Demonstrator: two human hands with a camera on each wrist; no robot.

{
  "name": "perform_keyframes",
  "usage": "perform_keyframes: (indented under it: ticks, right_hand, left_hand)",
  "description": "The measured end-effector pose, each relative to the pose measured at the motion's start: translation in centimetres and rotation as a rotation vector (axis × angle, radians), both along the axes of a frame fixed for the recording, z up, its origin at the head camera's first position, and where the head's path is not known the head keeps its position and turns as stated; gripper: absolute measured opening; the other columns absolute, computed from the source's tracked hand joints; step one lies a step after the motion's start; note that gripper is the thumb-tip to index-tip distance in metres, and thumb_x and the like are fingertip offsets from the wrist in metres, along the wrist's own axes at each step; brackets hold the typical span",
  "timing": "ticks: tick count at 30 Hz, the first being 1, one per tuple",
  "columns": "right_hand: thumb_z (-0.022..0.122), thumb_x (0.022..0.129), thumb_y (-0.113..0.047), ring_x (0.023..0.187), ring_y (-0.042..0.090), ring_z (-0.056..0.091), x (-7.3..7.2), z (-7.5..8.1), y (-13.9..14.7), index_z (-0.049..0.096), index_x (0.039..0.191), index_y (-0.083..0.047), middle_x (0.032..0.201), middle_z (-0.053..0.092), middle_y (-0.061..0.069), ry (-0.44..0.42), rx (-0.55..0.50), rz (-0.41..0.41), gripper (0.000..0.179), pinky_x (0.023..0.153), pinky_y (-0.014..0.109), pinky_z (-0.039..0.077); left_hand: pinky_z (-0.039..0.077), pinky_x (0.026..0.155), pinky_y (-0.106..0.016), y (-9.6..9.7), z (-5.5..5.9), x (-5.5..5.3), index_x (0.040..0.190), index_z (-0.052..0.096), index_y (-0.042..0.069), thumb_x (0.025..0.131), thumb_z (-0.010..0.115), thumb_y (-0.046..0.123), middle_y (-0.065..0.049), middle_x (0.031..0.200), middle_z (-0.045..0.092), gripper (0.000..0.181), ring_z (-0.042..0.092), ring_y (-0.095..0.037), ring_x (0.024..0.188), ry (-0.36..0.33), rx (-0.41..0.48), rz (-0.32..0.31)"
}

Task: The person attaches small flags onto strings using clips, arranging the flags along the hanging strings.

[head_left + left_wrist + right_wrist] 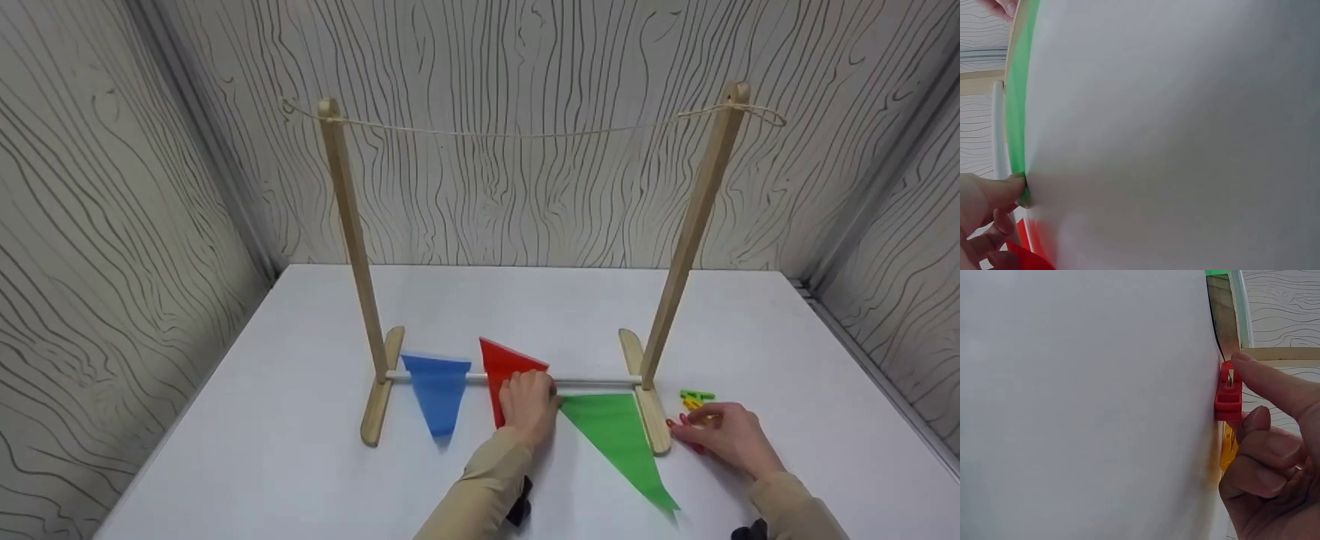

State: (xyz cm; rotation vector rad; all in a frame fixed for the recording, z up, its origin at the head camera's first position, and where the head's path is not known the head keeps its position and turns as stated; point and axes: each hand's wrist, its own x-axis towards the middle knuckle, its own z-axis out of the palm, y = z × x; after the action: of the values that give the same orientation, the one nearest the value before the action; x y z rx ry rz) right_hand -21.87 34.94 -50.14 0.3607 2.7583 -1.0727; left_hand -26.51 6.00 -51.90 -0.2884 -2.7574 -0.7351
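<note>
My left hand (pixel 529 409) lies over the lower part of a red pennant (pixel 506 362). Between its thumb and fingers it pinches a corner of a green pennant (pixel 622 433), which spreads rightward on the table; the left wrist view shows the pinch at the green edge (pixel 1017 112). Over by the right foot of the stand, my right hand (pixel 733 436) has thumb and finger on a small red clothespin (pixel 1229 398). Beside those fingers lie a yellow clothespin (pixel 691 405) and a green clothespin (pixel 699 394). To the left, a blue pennant (pixel 437 390) lies across the stand's white bar.
A wooden stand has a left post (pixel 351 232) and a right post (pixel 694 232), joined low down by a white bar (pixel 592 380). A thin string (pixel 517 136) hangs between the post tops. Patterned panels (pixel 525 202) enclose the white table (pixel 262 450).
</note>
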Motion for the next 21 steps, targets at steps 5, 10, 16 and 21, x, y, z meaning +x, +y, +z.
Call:
perform_keyframes:
  ticks: [5,10,16,21]
  right_hand:
    - [0.084,0.078,-0.045,0.065,0.016,0.046,0.09,-0.22,-0.01,0.071,0.105,0.003,0.066,0.05,0.0,0.037,0.011,0.021,0.057,0.056,0.025,0.033]
    - [0.082,0.082,-0.041,0.064,0.015,0.048,0.06,-0.2,-0.17,0.07,0.106,0.004,0.068,0.052,0.0,0.042,0.017,0.017,0.052,0.055,0.023,0.037]
    - [0.078,0.087,-0.031,0.066,0.015,0.055,-0.02,-0.14,-0.44,0.069,0.107,0.005,0.075,0.062,0.003,0.04,0.018,0.018,0.042,0.056,0.024,0.045]
    - [0.076,0.089,-0.028,0.072,0.017,0.054,-0.1,-0.03,-0.53,0.07,0.106,0.005,0.079,0.063,0.005,0.052,0.029,0.02,0.038,0.059,0.024,0.043]
  left_hand:
    - [0.048,0.074,-0.034,0.08,0.07,-0.32,0.084,0.076,0.016,0.083,0.082,0.019,0.001,0.081,0.071,0.006,0.062,-0.02,0.081,0.0,-0.011,0.005]
    - [0.046,0.074,-0.03,-0.04,-0.01,-0.15,0.081,0.074,0.015,0.084,0.079,0.014,0.001,0.08,0.067,0.006,0.058,-0.018,0.08,0.056,0.023,-0.036]
    - [0.043,0.073,-0.027,-0.33,-0.14,0.14,0.084,0.07,0.014,0.087,0.077,0.014,0.0,0.086,0.063,0.008,0.054,-0.016,0.083,0.068,0.064,-0.084]
    - [0.044,0.07,-0.023,-0.61,0.13,0.15,0.087,0.075,0.013,0.089,0.076,0.016,-0.001,0.089,0.063,0.004,0.055,-0.015,0.082,0.062,0.068,-0.105]
